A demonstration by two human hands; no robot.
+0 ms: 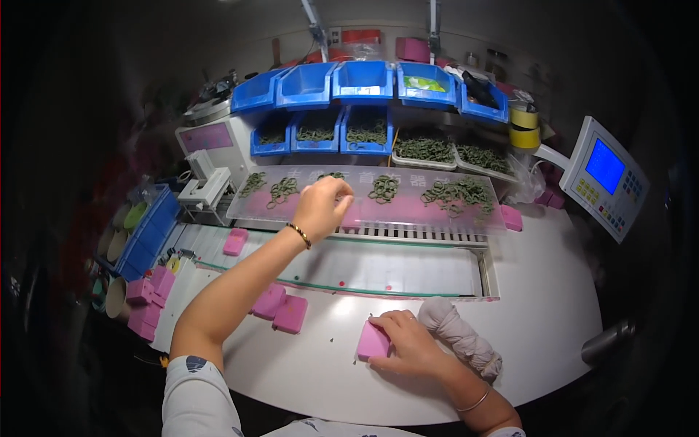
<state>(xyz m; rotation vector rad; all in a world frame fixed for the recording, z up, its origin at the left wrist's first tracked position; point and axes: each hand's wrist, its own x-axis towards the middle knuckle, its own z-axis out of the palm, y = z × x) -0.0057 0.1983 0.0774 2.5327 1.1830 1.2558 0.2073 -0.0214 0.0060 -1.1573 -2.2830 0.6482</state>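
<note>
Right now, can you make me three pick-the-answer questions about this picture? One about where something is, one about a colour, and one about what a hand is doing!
1. Where is the left hand?
A. Up at the clear shelf with green rings
B. On the screen
C. In a blue bin

2. What colour is the block under the right hand?
A. Yellow
B. Pink
C. Black

3. What is the right hand doing?
A. Waving in the air
B. Resting on the block on the white table
C. Pressing buttons

Answers: 1 A, its fingers reach over the ring piles; 2 B, the block is plainly pink; 3 B, the fingers lie on the block.
</note>
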